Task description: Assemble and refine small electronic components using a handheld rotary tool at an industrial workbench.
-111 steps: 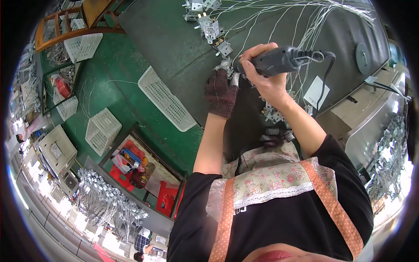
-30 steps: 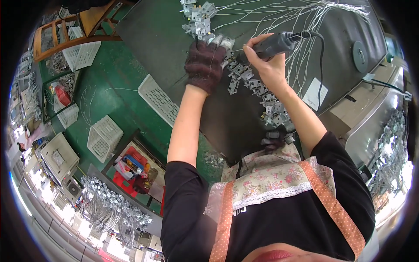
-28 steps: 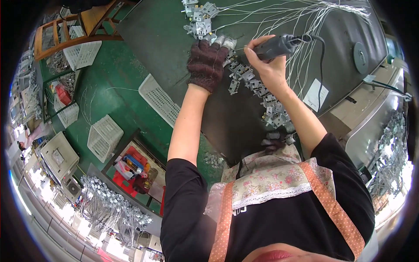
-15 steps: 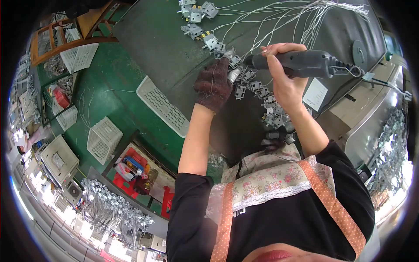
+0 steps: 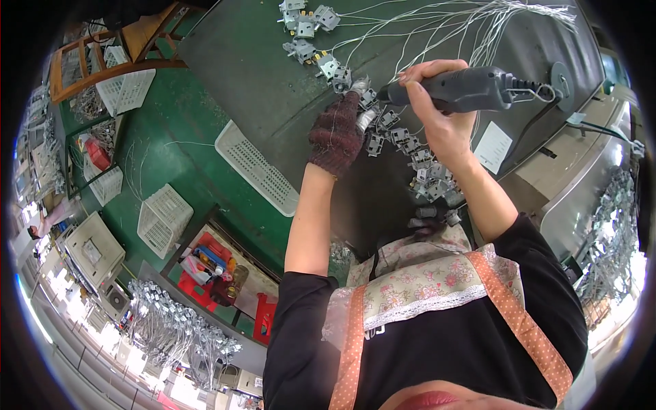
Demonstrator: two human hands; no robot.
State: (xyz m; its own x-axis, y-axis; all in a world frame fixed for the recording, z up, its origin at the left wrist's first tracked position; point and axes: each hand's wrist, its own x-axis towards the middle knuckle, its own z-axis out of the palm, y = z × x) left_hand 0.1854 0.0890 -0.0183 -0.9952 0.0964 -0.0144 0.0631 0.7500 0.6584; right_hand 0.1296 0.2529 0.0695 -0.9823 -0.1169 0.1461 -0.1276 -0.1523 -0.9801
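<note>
My left hand (image 5: pixel 335 133) wears a dark maroon knitted glove, its thumb and a fingertip wrapped in something whitish. It is closed on a small grey socket part (image 5: pixel 367 98) on the dark work table (image 5: pixel 253 75). In my bare right hand (image 5: pixel 444 126) lies a dark grey electric screwdriver (image 5: pixel 475 89), held level with its tip pointing left at that part. Whether the tip touches it, I cannot tell. More grey socket parts (image 5: pixel 408 143) curve in a chain towards me, and others (image 5: pixel 305 26) continue to the far left. Thin white wires (image 5: pixel 492 31) run from parts to the far right.
A white paper (image 5: pixel 492 147) and a round dark disc (image 5: pixel 560 80) lie right of the screwdriver, whose cord trails right. Left of the table are a white perforated basket (image 5: pixel 256 169), another white basket (image 5: pixel 164 219) and a red tray (image 5: pixel 205 270) with bottles.
My right hand has shifted a little left and away from me with the screwdriver, whose rear end is now higher. My left hand stays almost in place on the socket part.
</note>
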